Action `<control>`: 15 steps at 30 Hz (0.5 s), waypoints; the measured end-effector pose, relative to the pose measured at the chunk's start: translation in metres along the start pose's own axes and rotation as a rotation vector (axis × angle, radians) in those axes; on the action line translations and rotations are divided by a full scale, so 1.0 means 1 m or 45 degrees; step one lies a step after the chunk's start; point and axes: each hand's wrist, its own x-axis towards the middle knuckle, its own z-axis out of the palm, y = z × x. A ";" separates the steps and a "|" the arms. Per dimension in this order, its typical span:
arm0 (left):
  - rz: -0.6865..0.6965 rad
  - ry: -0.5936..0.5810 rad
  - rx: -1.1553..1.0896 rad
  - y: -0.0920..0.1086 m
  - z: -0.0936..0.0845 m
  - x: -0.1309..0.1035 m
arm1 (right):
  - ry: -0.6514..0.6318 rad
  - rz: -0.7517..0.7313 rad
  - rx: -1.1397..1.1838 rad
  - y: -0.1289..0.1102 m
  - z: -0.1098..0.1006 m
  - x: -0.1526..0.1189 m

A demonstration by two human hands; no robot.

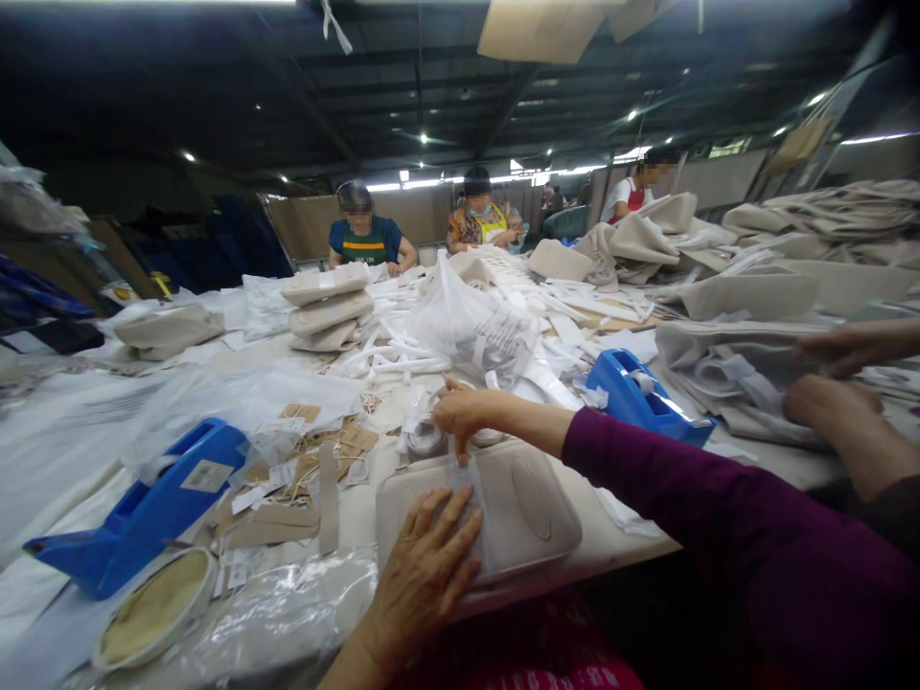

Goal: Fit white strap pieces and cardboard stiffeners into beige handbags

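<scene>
a beige case (532, 508) lies flat at the near edge of the table, a translucent strip (489, 541) running across it. the left hand (435, 551) is open, palm down, its slightly spread fingers on the strip and case. the right hand (464, 417) is partly curled at the case's twelve o'clock edge, its fingers pointing down at the strip's far end; whether it pinches the strip, i cannot tell.

from the case, cardboard tags (352, 438) lie at ten o'clock, a blue tape dispenser (205, 470) at nine and a round roll (154, 606) at eight. a second blue dispenser (639, 398) sits at two o'clock; beyond it, a co-worker's hands (834, 402) are at beige pieces (725, 369).
</scene>
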 end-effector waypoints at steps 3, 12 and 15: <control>0.013 0.013 0.027 0.000 0.000 -0.001 | 0.050 -0.009 0.008 0.005 0.007 0.000; 0.074 0.077 0.124 -0.005 0.001 -0.003 | 0.903 0.552 0.390 0.030 0.033 -0.017; 0.109 0.146 0.074 -0.013 0.007 -0.002 | 1.191 0.849 0.833 0.032 0.053 -0.043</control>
